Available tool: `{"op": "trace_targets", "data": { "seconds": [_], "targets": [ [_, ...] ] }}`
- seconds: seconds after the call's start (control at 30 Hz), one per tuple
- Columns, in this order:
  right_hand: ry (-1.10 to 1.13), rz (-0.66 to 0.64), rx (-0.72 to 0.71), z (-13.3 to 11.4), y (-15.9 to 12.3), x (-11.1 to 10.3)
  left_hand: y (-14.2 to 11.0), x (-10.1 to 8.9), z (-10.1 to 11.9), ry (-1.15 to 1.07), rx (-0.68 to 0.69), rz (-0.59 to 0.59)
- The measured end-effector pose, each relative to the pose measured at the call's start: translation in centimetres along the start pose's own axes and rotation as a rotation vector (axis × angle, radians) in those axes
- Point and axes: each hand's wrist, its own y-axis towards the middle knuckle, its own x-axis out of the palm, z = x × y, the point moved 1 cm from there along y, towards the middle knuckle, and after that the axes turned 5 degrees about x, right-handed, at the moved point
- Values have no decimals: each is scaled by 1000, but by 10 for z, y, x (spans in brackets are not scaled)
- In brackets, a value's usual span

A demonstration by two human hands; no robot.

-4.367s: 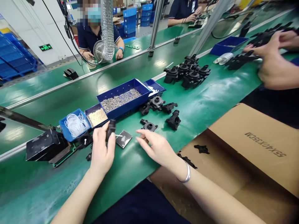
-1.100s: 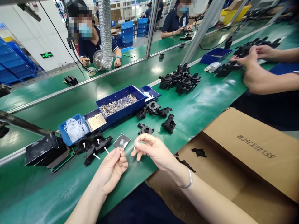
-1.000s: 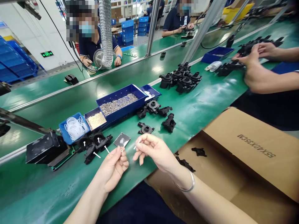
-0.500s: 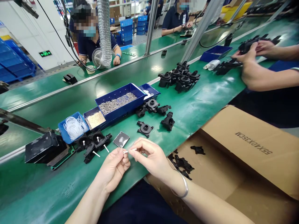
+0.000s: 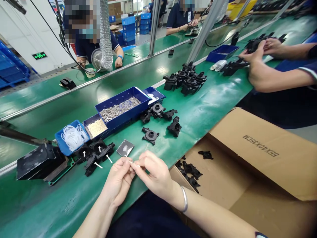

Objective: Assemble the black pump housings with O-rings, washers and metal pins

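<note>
My left hand [image 5: 120, 178] is closed in a pinch near the table's front edge, on a small white piece mostly hidden by its fingertips. Against it, my right hand [image 5: 154, 172] pinches a thin white plastic pin [image 5: 135, 164]; the fingertips of both hands meet. Just beyond them lies a small dark square plate [image 5: 125, 147] with a pale smear on top. To the left, several black plastic housings [image 5: 95, 155] sit grouped, with white pins standing or leaning in them. Another black housing [image 5: 151, 135] lies flat beyond my right hand.
Blue bins hold white rings [image 5: 74, 136], tiny cream-coloured pieces [image 5: 97, 127] and metal pins [image 5: 120, 109]. More black housings [image 5: 185, 78] stand farther back. An open cardboard box [image 5: 260, 138] is at right. A co-worker's hands [image 5: 262, 53] hold black parts at far right.
My hands have come together, bringing the white pin in my right fingers up to the small white piece in my left. The whole view has shifted slightly.
</note>
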Motion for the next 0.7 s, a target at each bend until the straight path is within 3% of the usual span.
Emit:
{"op": "trace_targets", "data": {
  "seconds": [0.1, 0.2, 0.27, 0.3, 0.43, 0.57, 0.7],
  "targets": [
    [168, -80, 221, 4, -3, 1, -2, 0, 2, 166, 162, 50],
    [599, -357, 591, 14, -4, -2, -5, 2, 9, 510, 402, 81],
    [795, -475, 690, 24, 0, -9, -7, 4, 14, 694, 477, 33],
    [816, -451, 684, 32, 5, -15, -7, 5, 15, 746, 490, -8],
    [624, -134, 610, 67, 32, -45, 3, 6, 13, 1011, 585, -132],
    [598, -188, 728, 93, 49, -58, 36, -6, 2, 1450, 662, -119],
    [654, -177, 753, 97, 44, -63, 69, -18, -8, 1525, 688, -130]
  ]
}}
